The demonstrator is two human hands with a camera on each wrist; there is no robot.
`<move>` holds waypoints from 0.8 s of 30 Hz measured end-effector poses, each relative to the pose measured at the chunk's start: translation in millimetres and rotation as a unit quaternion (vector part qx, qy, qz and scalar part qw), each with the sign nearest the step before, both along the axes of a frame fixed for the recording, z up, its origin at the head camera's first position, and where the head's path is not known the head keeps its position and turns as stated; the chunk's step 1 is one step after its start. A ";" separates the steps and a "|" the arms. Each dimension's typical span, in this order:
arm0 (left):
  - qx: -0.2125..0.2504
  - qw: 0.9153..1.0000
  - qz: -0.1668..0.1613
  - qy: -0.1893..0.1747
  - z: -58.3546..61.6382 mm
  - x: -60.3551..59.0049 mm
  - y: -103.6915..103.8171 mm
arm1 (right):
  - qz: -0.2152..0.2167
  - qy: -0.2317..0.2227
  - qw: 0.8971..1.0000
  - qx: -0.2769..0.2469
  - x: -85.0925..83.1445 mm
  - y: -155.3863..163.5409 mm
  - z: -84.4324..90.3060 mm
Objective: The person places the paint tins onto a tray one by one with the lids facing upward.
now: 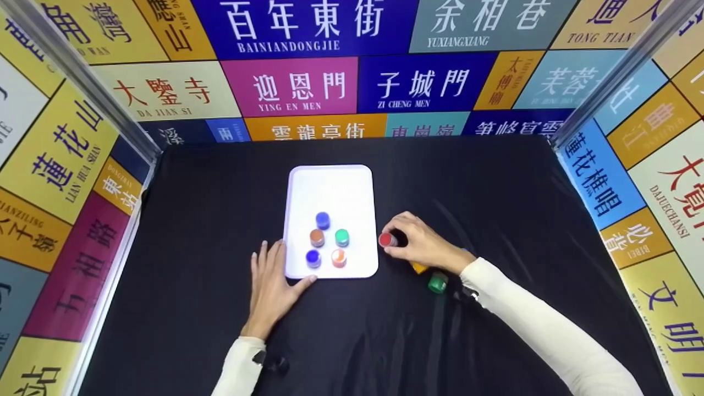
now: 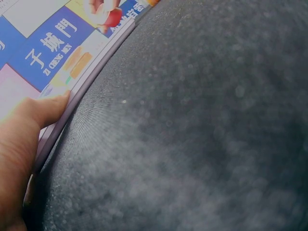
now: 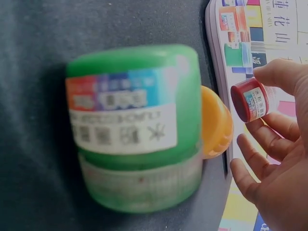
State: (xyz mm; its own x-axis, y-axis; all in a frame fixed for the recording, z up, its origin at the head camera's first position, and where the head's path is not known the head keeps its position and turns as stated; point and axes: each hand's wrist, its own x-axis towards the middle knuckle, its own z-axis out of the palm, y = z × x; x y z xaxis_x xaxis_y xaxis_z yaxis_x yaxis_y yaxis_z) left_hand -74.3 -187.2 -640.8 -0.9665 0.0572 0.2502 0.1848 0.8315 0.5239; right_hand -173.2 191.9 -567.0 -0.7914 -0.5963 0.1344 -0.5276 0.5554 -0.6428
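My right hand (image 1: 421, 242) pinches a small red paint jar (image 1: 386, 240) between thumb and fingertips, just off the right edge of a white tray (image 1: 330, 190). In the right wrist view the red jar (image 3: 250, 100) is tipped sideways, with a printed label on its side. My left hand (image 1: 271, 291) lies at the tray's near left corner, fingers straight and thumb on the near rim. Grouped on the tray's near half are a purple-blue jar (image 1: 323, 220), a brown jar (image 1: 317, 237), a green jar (image 1: 342, 237), a dark blue jar (image 1: 313, 258) and an orange-and-white jar (image 1: 339, 258).
On the black cloth (image 1: 220, 192), a second green jar (image 1: 438, 282) and a yellow-orange jar (image 1: 419, 268) stand beneath the right wrist, the latter partly hidden. Panels with printed place names (image 1: 308, 85) wall the table at the back and both sides.
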 end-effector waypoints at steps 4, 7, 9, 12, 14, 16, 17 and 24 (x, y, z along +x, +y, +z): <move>-0.003 1.000 0.000 0.002 0.4 -0.2 -0.5 | -0.005 -0.009 1.000 0.000 -3.9 -4.7 -1.3; -0.003 1.000 0.000 0.002 0.4 -0.3 -1.0 | 0.000 -0.006 1.000 -0.006 -6.9 -8.4 -2.6; -0.003 1.000 0.001 0.002 0.4 0.0 -1.0 | 0.004 -0.003 1.000 -0.013 -9.1 -10.9 -3.6; -0.003 1.000 0.000 0.003 0.2 0.1 -0.7 | 0.006 0.001 1.000 -0.020 -11.8 -14.5 -4.7; -0.001 1.000 0.000 0.004 0.1 0.1 -0.2 | 0.005 0.001 1.000 -0.020 -13.4 -16.7 -5.1; 0.002 1.000 0.000 0.003 0.1 0.4 0.1 | 0.004 -0.001 1.000 -0.017 -14.8 -18.7 -5.2; 0.002 1.000 0.000 0.004 0.1 0.6 0.2 | 0.004 -0.001 1.000 -0.016 -15.5 -19.6 -5.3; 0.004 1.000 0.000 -0.003 0.2 0.5 0.4 | 0.011 0.004 1.000 -0.017 -21.5 -26.0 -6.0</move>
State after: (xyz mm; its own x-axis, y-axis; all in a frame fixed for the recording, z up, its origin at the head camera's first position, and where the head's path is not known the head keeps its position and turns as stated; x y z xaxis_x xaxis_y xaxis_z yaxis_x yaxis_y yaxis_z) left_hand -73.8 -186.8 -640.7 -0.9680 0.0551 0.2449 0.1816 0.8270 0.5320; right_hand -194.7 165.9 -572.9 -0.7769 -0.6086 0.1612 -0.5451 0.5222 -0.6559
